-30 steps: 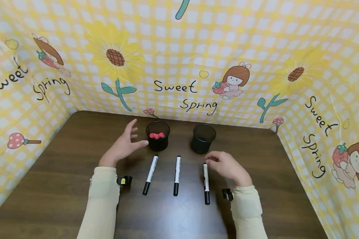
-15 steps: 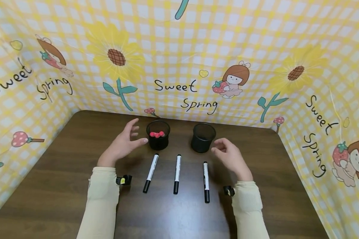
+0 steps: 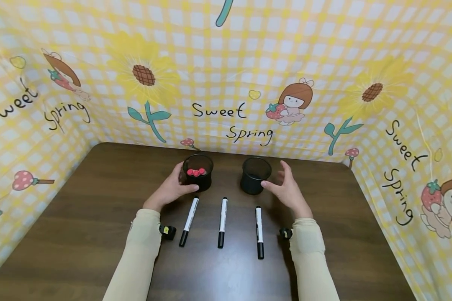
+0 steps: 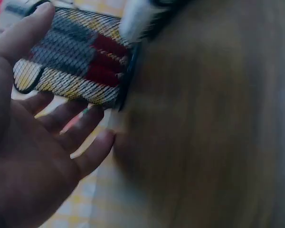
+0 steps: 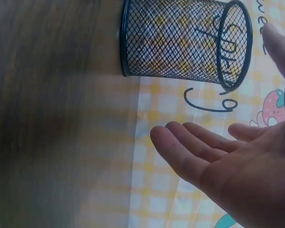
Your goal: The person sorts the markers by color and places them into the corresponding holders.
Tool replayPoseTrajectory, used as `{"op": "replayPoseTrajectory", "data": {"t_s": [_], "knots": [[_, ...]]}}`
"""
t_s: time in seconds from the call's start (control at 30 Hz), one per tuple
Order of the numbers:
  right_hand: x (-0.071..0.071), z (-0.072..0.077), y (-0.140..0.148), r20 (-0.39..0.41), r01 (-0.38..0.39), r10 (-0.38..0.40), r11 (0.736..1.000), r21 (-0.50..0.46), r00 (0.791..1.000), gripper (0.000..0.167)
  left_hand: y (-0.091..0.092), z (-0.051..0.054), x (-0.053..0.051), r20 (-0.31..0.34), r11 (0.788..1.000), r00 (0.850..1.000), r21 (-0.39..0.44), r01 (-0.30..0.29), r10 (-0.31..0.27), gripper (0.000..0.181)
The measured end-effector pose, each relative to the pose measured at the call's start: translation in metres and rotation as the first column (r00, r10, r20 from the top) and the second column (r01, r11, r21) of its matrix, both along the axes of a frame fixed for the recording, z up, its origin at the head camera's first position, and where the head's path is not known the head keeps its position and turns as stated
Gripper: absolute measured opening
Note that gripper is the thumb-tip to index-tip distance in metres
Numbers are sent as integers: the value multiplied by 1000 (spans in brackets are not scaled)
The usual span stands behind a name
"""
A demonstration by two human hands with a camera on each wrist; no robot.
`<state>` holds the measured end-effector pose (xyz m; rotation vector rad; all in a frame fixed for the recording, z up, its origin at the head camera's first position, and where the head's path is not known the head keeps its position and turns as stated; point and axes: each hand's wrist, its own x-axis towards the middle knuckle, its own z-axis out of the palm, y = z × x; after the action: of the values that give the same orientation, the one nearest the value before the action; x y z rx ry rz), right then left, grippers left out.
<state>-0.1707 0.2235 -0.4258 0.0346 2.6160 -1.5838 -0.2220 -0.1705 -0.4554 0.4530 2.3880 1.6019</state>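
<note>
A black mesh pen holder (image 3: 199, 182) stands on the left with several red-ended markers (image 3: 196, 172) inside. My left hand (image 3: 169, 190) is at its left side, thumb in front of it and fingers spread along its side. In the left wrist view the fingers (image 4: 78, 126) are extended by the mesh; firm contact cannot be made out. A second black mesh pen holder (image 3: 252, 184) stands to the right, and the mesh shows nothing inside in the right wrist view. Beside it is my right hand (image 3: 286, 188), fingers apart from the holder, thumb near its front right.
Three white markers with black caps lie in front of the holders: a left marker (image 3: 189, 221), a middle marker (image 3: 222, 222) and a right marker (image 3: 259, 232). The brown table (image 3: 79, 234) meets a yellow checked cloth (image 3: 218, 62) behind and at both sides.
My left hand has moved right to the left pen holder. My right hand has left the right marker's end, risen toward the right holder and spread its fingers.
</note>
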Motion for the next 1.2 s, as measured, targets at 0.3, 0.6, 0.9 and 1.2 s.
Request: {"op": "replayPoseTrajectory", "data": {"t_s": [0.3, 0.6, 0.9, 1.2], "knots": [[-11, -5, -6, 0, -109, 109, 994, 15, 994, 113, 11, -6, -7, -48, 991, 994, -93, -101, 97, 104], [-19, -11, -6, -4, -139, 139, 990, -3, 990, 113, 14, 0, -5, -21, 983, 995, -154, -104, 102, 102], [-32, -17, -9, -59, -169, 166, 985, -40, 984, 109, 11, -3, -8, -11, 986, 995, -138, -97, 97, 101], [-39, -20, -13, -84, -179, 173, 981, -75, 981, 101, 11, -4, -10, -16, 987, 997, -134, -83, 82, 96]]}}
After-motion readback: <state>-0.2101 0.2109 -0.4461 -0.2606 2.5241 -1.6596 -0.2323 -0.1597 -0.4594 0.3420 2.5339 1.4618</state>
